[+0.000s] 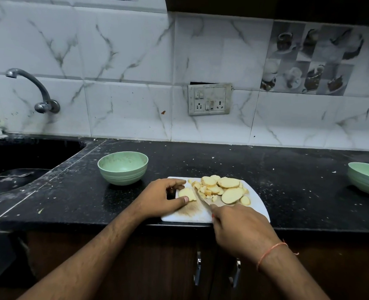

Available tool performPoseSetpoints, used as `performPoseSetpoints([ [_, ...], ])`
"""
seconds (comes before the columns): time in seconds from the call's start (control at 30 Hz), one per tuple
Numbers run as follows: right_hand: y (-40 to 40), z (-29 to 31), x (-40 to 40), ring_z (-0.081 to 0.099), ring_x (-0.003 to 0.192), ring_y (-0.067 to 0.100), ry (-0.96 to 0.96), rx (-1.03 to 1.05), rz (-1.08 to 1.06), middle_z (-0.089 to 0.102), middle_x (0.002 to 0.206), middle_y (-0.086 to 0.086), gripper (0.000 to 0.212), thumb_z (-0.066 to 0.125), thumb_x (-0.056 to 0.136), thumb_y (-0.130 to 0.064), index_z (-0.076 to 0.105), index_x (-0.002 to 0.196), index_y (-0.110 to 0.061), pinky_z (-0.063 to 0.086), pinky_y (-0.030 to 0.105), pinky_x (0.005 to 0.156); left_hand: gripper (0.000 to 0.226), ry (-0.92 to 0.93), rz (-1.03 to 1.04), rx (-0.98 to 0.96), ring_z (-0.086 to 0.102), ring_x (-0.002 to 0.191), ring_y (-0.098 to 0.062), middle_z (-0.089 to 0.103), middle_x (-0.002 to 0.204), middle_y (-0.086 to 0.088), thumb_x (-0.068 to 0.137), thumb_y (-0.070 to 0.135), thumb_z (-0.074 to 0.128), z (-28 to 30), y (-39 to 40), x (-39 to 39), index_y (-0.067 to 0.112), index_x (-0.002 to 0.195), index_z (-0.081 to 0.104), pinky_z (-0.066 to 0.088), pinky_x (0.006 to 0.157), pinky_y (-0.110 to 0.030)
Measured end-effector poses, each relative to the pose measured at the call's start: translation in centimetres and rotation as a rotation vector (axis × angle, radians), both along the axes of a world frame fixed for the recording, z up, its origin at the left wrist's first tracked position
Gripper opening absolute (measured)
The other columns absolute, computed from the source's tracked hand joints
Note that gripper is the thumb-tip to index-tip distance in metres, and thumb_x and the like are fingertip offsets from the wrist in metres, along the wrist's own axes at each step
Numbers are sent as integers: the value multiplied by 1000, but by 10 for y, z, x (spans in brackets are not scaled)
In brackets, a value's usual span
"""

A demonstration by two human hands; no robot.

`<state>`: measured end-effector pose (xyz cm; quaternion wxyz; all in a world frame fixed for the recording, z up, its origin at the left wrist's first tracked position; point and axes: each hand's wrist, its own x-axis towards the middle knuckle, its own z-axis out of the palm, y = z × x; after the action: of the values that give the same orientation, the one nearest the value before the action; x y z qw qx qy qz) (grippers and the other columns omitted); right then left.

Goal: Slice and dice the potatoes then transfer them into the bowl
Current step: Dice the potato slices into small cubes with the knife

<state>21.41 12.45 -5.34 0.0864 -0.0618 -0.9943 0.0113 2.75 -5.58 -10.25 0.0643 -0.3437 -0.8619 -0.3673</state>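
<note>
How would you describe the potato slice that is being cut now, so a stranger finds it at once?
Find the white cutting board at the black counter's front edge. At its left end, the left hand pinches one pale slice against the knife blade. It lies apart from the heap of slices on the blade's right.

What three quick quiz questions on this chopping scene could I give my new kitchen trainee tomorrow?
1. True or false: the knife is in the right hand.
2. What does the left hand hold down on the white cutting board?
3. Does the nearer green bowl lie left or right of the board?

Key:
1. True.
2. A potato slice, with the blade beside it.
3. Left; no potato is visible in it.
</note>
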Motion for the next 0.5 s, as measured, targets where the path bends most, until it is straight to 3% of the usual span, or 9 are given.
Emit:
performPoseSetpoints([
  [0.13,5,0,-2,63,99,27,-5,5,15,68,104,1,32,36,102,-38,59,122,-30,45,36,71,58,-117,-37,9,62,107,12,70,130,23,89,8,69,2,-1,-7,29,144,64,46,99,-13],
  [0.2,5,1,-3,62,100,30,-12,16,25,68,105,2,31,36,101,-38,59,120,-30,42,36,71,63,-162,-45,30,63,113,10,72,130,18,91,-2,64,0,0,-9,25,147,60,47,106,-16],
  [0.33,2,5,-7,62,98,30,-28,28,39,67,103,3,31,36,101,-37,60,120,-31,41,37,70,59,-164,-24,69,68,110,-6,75,119,23,93,11,77,-7,1,-15,29,146,60,52,108,-32],
  [0.5,2,10,-13,62,99,28,-33,52,53,68,105,1,34,35,103,-39,57,129,-36,42,36,71,59,-146,-8,90,69,102,-2,75,110,30,85,30,88,-10,1,-18,34,140,64,55,104,-33],
])
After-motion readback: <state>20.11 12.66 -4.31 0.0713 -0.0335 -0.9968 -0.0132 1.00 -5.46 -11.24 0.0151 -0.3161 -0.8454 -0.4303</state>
